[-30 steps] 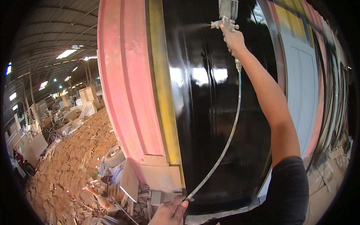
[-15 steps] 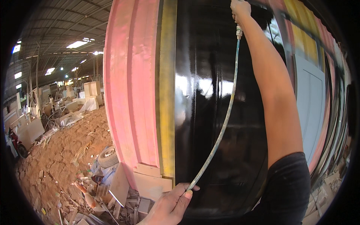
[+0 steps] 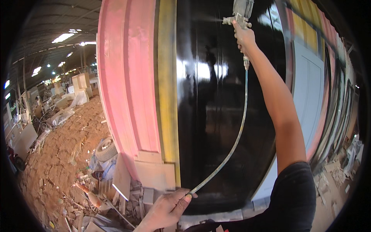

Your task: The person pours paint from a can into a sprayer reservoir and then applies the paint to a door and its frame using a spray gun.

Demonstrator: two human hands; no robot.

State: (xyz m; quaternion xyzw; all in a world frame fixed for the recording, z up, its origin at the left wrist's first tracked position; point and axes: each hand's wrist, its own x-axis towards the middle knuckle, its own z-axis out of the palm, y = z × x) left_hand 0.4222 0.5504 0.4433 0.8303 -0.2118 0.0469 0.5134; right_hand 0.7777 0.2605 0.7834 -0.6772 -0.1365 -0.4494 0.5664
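Observation:
High up in front of a glossy black panel [image 3: 216,147], my right hand [image 3: 244,38] is closed round the handle of a paint spray gun [image 3: 240,19]. A fine mist leaves its nozzle toward the left. The gun's cup is cut off by the top edge of the view. From the handle's base a paint-stained air hose [image 3: 240,131] curves down to my left hand [image 3: 172,207]. There my left fingers pinch the hose, low at the panel's left edge. The panel stands upright and reflects bright light.
Left of the black panel stand pink corrugated sheeting [image 3: 127,77] and a yellow strip [image 3: 167,96]. A pale grey door panel [image 3: 309,85] leans at the right. Wood scraps [image 3: 135,201], a tyre [image 3: 106,150] and a bare dirt slope [image 3: 65,147] lie on the left.
My right hand now appears lower in view, bringing the spray gun and its mist into sight. The view has shifted upward and to the right. My left hand still pinches the hose.

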